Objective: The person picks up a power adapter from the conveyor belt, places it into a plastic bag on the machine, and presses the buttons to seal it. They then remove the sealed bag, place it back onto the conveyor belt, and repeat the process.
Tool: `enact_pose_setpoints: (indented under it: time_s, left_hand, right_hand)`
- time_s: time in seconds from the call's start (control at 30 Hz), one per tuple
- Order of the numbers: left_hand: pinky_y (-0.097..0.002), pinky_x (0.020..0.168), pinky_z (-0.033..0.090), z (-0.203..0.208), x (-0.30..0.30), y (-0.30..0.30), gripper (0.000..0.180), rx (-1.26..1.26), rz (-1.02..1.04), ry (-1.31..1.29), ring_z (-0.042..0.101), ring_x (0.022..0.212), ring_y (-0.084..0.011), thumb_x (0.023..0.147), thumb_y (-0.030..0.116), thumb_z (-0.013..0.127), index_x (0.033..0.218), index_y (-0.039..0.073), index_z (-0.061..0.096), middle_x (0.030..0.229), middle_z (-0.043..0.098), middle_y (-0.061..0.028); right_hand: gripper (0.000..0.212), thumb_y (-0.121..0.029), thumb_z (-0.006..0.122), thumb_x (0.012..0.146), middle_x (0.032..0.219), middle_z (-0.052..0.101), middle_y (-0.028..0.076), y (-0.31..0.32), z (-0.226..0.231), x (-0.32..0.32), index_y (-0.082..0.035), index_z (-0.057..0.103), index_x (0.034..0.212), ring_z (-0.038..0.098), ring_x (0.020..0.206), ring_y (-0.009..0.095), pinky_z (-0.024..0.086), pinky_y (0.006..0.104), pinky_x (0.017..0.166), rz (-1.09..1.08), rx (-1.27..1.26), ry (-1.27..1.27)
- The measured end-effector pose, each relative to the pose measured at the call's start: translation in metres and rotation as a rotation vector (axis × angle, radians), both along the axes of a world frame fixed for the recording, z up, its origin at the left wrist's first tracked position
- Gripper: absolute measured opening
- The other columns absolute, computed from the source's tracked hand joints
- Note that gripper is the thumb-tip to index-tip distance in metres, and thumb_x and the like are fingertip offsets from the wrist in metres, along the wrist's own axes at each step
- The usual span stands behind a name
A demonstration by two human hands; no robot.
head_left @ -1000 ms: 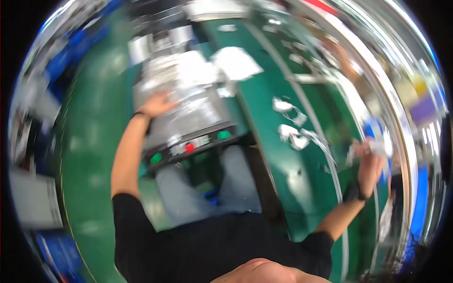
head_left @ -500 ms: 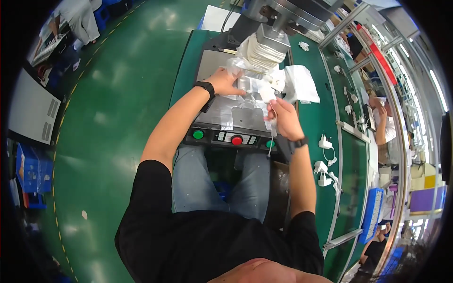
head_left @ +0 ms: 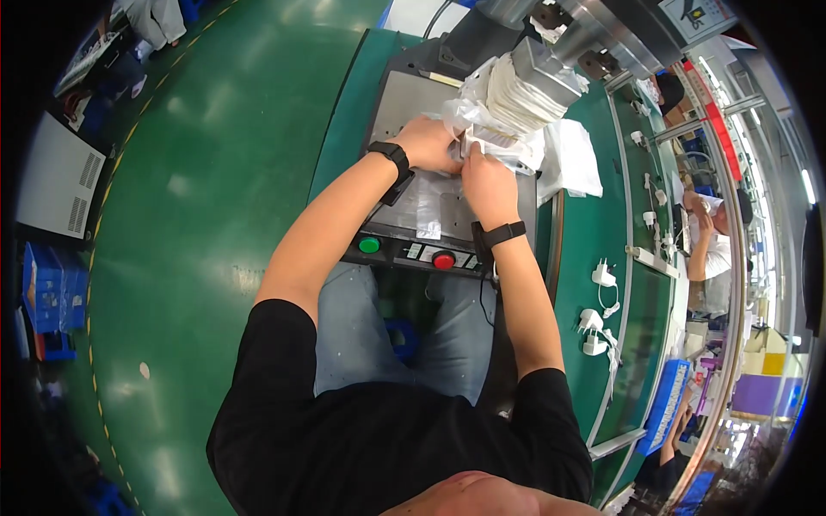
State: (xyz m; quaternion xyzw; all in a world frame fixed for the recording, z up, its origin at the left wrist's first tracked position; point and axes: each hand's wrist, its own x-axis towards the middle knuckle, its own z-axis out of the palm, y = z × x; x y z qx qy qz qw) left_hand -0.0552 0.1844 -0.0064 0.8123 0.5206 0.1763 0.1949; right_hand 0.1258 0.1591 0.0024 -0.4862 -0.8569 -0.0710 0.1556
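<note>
My left hand [head_left: 426, 144] reaches in at the left of the fixture under the press head, its fingertips hidden by clear plastic film and the fixture. Beside it my right hand [head_left: 490, 185] is closed, fingers curled and thumb forward; what it grips is hidden. Both hands nearly meet below a metal block [head_left: 546, 73] wrapped in layered white padding [head_left: 516, 99]. Crumpled clear film [head_left: 465, 113] hangs at the padding's left side. Under my hands lies the machine's grey metal bed [head_left: 400, 107], with a strip of clear tape [head_left: 428, 211] toward its front.
On the machine's front panel sit a green button [head_left: 369, 245] and a red button [head_left: 443, 260]. A white plastic bag [head_left: 575, 159] lies right of the fixture. White plug adapters [head_left: 592, 321] with cables rest on the green bench at right. Another person [head_left: 712, 245] sits beyond the frame.
My right hand has moved forward and left, carrying a white piece with a thin cable into the fixture, where it is now hidden. My left hand stays by the fixture. The view has shifted slightly.
</note>
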Motion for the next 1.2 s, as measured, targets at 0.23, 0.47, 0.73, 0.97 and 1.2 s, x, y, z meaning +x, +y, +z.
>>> enact_pose_setpoints:
  time_s: [0.23,0.47,0.73,0.97,1.2]
  left_hand:
    - [-0.0436,0.091,0.053,-0.008,0.003,-0.002,0.077,0.163,0.132,-0.017,0.066,0.103,-0.0365,0.068,0.050,0.080,0.129,0.010,0.056,0.115,0.068,-0.0156]
    - [-0.0436,0.095,0.051,0.008,0.002,0.002,0.086,0.044,0.084,0.077,0.060,0.115,-0.0387,0.070,0.051,0.078,0.138,0.005,0.051,0.125,0.060,-0.0215]
    - [-0.0428,0.086,0.051,0.011,0.002,-0.116,0.048,0.489,0.303,-0.233,0.062,0.102,-0.0347,0.082,0.029,0.075,0.119,0.003,0.059,0.110,0.065,-0.0169]
    - [-0.0262,0.080,0.051,-0.068,-0.002,-0.245,0.015,-0.141,0.384,-0.949,0.063,0.093,-0.0105,0.097,0.013,0.064,0.107,0.000,0.063,0.100,0.068,-0.0037]
    - [-0.0256,0.082,0.049,-0.080,0.008,-0.257,0.010,0.128,0.358,-0.765,0.060,0.090,-0.0124,0.097,0.006,0.061,0.105,0.001,0.064,0.101,0.063,-0.0039]
  right_hand:
    - [0.038,-0.018,0.058,0.088,0.077,0.068,0.020,0.001,-0.007,0.001,0.001,0.063,0.120,0.068,0.068,0.039,0.056,0.0484,0.061,0.014,-0.030,-0.002]
    - [0.046,-0.026,0.060,0.085,0.078,0.068,0.020,-0.008,0.015,-0.004,-0.004,0.063,0.126,0.068,0.071,0.041,0.056,0.0505,0.065,-0.051,-0.167,-0.051]
    - [0.042,-0.033,0.067,0.088,0.073,0.066,0.019,-0.025,0.006,0.053,-0.005,0.064,0.119,0.065,0.068,0.036,0.054,0.0430,0.068,0.255,0.206,0.314]
    - [0.032,-0.028,0.064,0.097,0.075,0.067,0.008,-0.156,-0.094,0.144,0.000,0.069,0.085,0.062,0.069,0.016,0.049,0.0316,0.063,-0.224,-0.561,1.283]
    - [0.032,-0.032,0.070,0.088,0.079,0.066,0.016,-0.171,0.005,0.132,-0.001,0.063,0.090,0.066,0.076,0.032,0.050,0.0401,0.065,0.113,-0.537,0.642]
